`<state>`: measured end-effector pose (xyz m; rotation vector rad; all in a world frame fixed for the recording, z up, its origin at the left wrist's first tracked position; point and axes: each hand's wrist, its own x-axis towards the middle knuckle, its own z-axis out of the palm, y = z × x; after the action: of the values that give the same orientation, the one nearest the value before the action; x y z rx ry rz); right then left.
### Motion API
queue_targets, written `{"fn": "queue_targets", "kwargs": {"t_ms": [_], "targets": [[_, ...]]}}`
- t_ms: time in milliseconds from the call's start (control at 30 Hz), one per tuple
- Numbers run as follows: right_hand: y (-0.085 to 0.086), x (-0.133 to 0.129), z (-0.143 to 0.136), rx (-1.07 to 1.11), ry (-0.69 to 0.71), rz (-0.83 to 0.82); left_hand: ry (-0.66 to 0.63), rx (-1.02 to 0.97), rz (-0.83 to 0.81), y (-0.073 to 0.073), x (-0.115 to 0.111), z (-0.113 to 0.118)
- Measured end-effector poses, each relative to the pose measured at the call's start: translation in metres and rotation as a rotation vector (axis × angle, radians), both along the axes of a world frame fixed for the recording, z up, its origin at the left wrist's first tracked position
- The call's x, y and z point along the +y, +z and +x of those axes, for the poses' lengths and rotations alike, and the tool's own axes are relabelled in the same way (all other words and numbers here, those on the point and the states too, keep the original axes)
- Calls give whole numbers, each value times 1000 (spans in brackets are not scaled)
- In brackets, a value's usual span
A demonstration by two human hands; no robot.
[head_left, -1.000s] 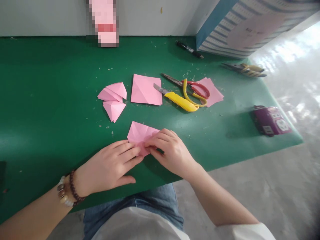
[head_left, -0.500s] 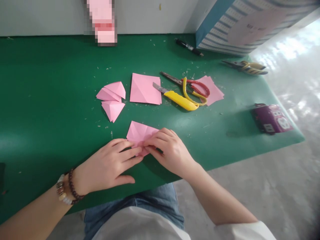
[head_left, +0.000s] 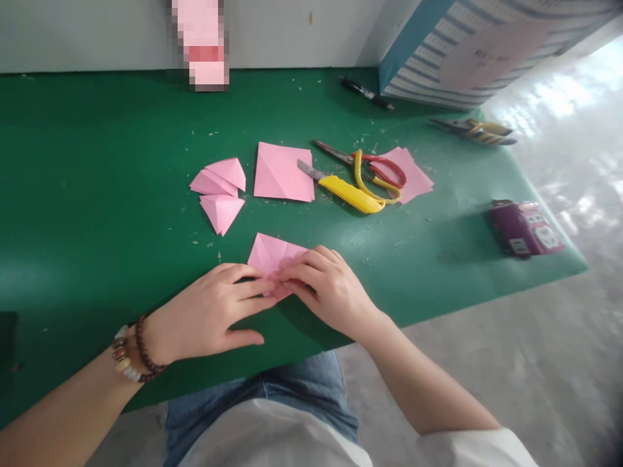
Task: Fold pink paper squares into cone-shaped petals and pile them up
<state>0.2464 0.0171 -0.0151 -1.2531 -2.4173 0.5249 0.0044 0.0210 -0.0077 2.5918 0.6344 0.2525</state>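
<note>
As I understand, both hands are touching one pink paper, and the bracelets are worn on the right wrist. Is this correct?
Not fully: the bracelets are on the left wrist, as the head view shows. The left hand and the right hand do both touch the pink paper.

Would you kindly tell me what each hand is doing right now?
Left hand: open, fingertips on the creased pink paper.
Right hand: closed, pinching that same paper.
</note>
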Motion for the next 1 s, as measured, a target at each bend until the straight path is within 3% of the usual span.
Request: {"fn": "queue_targets", "kwargs": {"t_ms": [300, 467, 700, 1000], "targets": [[-3, -1, 0, 0, 2, 69, -44, 22, 84, -2, 1, -1], [8, -26, -6, 101, -81, 218, -34, 42, 82, -2, -1, 0], [5, -78, -19, 154, -230, 53, -14, 53, 50, 0, -2, 1], [0, -78, -23, 202, -258, -25, 1, 51, 90, -3, -3, -1]]}}
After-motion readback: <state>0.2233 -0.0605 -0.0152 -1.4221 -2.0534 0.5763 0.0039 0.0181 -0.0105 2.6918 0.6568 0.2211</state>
